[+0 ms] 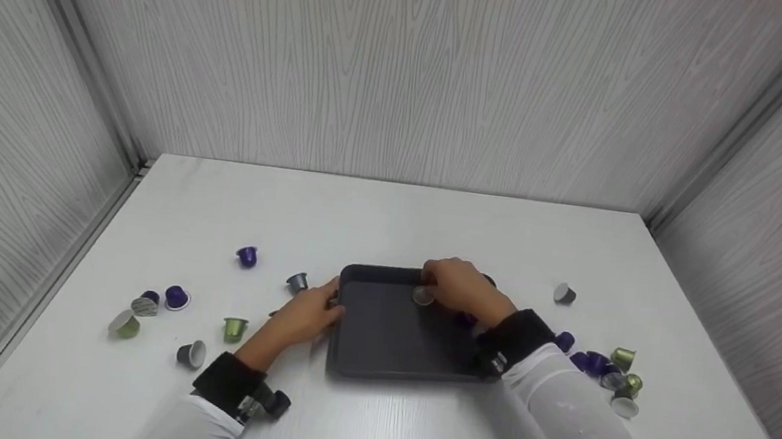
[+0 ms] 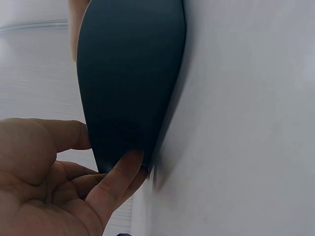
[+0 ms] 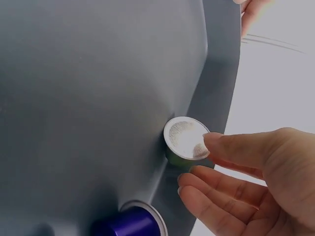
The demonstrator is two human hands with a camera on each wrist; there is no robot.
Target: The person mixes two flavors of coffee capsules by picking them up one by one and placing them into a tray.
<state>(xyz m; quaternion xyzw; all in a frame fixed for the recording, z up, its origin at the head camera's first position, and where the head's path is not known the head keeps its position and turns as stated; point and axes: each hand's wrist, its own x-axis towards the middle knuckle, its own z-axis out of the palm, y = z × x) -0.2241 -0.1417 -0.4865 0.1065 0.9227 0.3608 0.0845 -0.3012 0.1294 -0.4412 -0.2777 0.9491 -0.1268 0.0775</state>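
A dark grey tray stands on the white table. At its left side, my left hand grips the wall; in the left wrist view the thumb is at the rim and fingers lie against the outer face. Over the tray's far right part, my right hand pinches a green coffee capsule between thumb and fingers, its silvery lid facing up, close to the tray's wall. A purple capsule lies in the tray near that hand, partly covered by the right arm in the head view.
Left of the tray lie scattered capsules, among them a purple one, a grey one and a green one. A cluster with a purple capsule lies on the right, and a lone grey capsule sits behind it. Panels enclose the table.
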